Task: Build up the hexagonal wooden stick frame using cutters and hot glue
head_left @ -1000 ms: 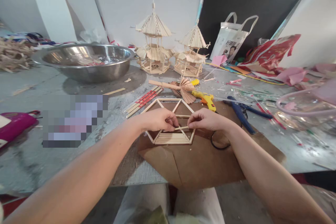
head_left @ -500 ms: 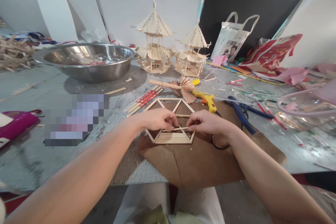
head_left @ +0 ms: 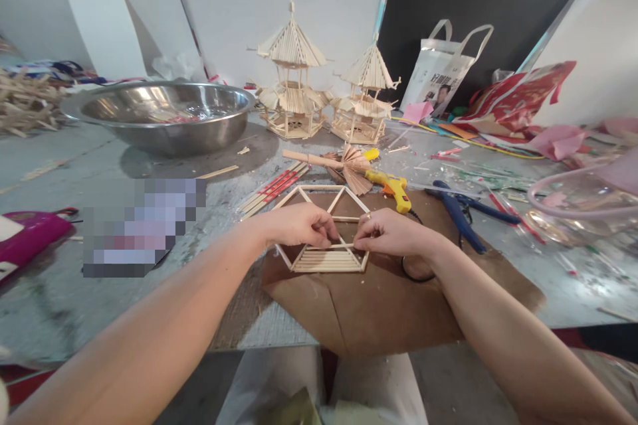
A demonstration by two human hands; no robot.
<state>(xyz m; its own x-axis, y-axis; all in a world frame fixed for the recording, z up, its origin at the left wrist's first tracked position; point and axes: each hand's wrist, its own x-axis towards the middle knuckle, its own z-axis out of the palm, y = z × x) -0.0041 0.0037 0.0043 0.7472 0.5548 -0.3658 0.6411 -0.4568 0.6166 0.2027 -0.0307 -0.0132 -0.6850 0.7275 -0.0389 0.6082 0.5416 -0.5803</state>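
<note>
A hexagonal frame of pale wooden sticks (head_left: 323,271) lies flat on a sheet of brown paper (head_left: 399,312). Its near section is partly filled with parallel sticks. My left hand (head_left: 306,226) and my right hand (head_left: 383,232) are over the frame, fingers pinched on the two ends of one thin wooden stick (head_left: 339,246). That stick runs crosswise above the filled rows, close to the frame's crossing bars. My fingertips hide the stick's ends.
A yellow glue gun (head_left: 393,189), a folded brown paper fan shape (head_left: 353,169) and blue pliers (head_left: 461,216) lie beyond. Two stick pagoda models (head_left: 292,103) stand at the back. A steel basin (head_left: 184,136) is at left, chopsticks (head_left: 274,191) nearer, and a plastic container (head_left: 573,219) right.
The stick has come down closer to the filled rows, and its right end sits slightly lower. My right hand has shifted a little left; my left hand has hardly moved.
</note>
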